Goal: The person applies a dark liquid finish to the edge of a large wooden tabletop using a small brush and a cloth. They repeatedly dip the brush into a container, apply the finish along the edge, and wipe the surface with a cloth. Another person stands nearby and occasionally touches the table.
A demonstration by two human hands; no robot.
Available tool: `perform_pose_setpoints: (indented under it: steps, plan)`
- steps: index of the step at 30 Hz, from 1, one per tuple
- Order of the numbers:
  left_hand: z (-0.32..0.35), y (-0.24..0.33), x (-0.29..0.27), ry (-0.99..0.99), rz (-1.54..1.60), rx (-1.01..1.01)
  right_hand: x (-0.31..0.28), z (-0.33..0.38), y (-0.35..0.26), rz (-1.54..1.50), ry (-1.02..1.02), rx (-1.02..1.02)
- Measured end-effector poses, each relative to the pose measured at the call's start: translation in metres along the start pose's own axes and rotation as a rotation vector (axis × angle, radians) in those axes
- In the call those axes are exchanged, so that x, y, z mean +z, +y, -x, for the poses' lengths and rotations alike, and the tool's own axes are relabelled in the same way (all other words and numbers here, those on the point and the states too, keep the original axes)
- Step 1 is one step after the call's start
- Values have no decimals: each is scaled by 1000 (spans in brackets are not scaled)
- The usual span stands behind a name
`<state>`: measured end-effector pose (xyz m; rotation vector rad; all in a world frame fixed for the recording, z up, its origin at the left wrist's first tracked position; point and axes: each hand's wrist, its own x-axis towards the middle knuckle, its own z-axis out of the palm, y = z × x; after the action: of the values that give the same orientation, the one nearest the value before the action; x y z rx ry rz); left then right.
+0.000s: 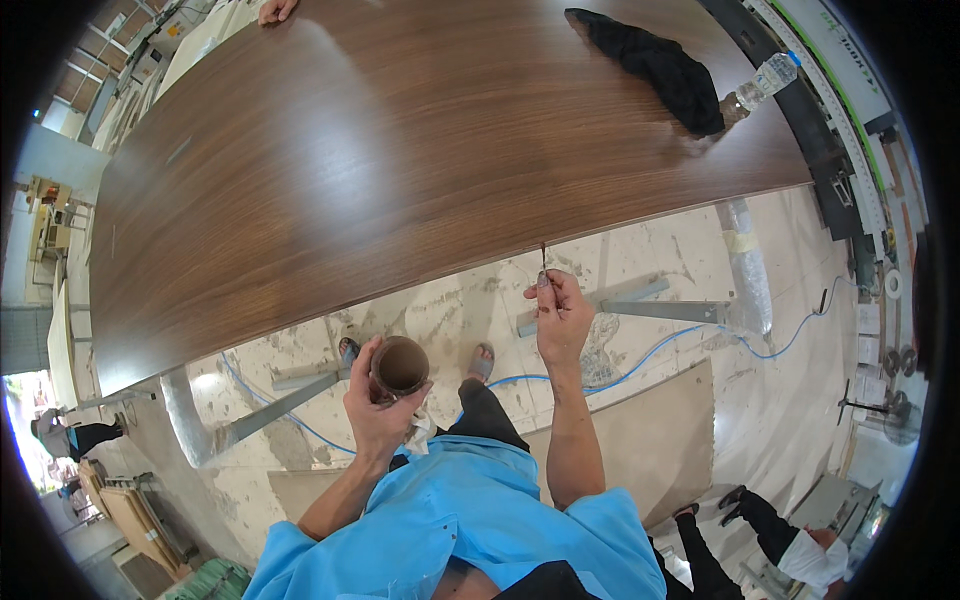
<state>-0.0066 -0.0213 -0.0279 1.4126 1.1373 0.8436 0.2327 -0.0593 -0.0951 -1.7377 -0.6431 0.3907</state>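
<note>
My left hand [378, 405] grips a small brown round container [400, 366], open at the top, held below the near edge of a large dark wood-grain panel [400, 160]. A white rag [420, 432] hangs under that hand. My right hand [560, 315] pinches a thin brush or stick [544, 258] upright, its tip touching the panel's near edge. Both forearms come out of blue sleeves at the bottom.
A black cloth [655, 65] and a clear plastic bottle [765, 80] lie at the panel's far right. Another person's hand [273, 9] rests on the far edge. Grey metal supports [660, 308] and a blue cable [650, 355] cross the dusty floor. Someone crouches at lower right [790, 540].
</note>
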Motion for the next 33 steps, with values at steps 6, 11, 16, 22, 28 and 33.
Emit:
perform_pose_setpoints:
  steps: [6,11,16,22,28,33]
  plan:
    - [0,-2,1,-16,-22,-18,14,16,-10,-28,-174,-29]
    - [-1,-5,-1,-12,-14,-12,5,6,-6,13,-40,-50]
    - [-1,-7,-1,3,-19,-1,-3,-6,-1,-3,63,3]
    - [-3,-9,1,2,-25,3,12,12,-11,10,-138,-68]
    - [-1,-9,0,16,-10,-13,7,2,-12,-65,160,34]
    - [-2,-8,0,21,-45,-2,20,17,-18,-41,-121,48]
